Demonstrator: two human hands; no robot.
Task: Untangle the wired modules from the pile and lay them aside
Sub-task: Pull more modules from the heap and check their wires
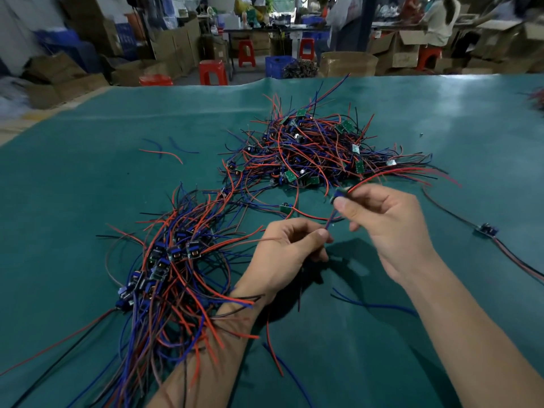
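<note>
On the left side of the green desk point(88, 201), close to the person, lies a loose bundle of sorted modules point(164, 260), small blue-and-black parts set side by side with their red, blue and black wires fanned out toward the near edge. Some of those wires drape over the left forearm. Farther back on the desk, a few loose wire bits point(164, 150) lie apart from everything else. The left hand point(290, 248) hovers above the desk near the middle, its fingers point(321, 234) pinching the lower end of a blue wire. That wire runs up to a small module point(338, 197), which the right hand point(388, 228) grips between thumb and curled fingers, held off the desk with a red wire trailing away to the upper right. Just behind both hands sits the tangled pile point(318, 148), a mound of green boards and crossed red, blue and black wires. One single module point(285, 208) lies between the pile and the hands. At the far right, another module with long wires point(487, 229) lies on its own, well apart from the pile. Beyond the desk stand cardboard boxes and red stools point(213, 72), blurred.
</note>
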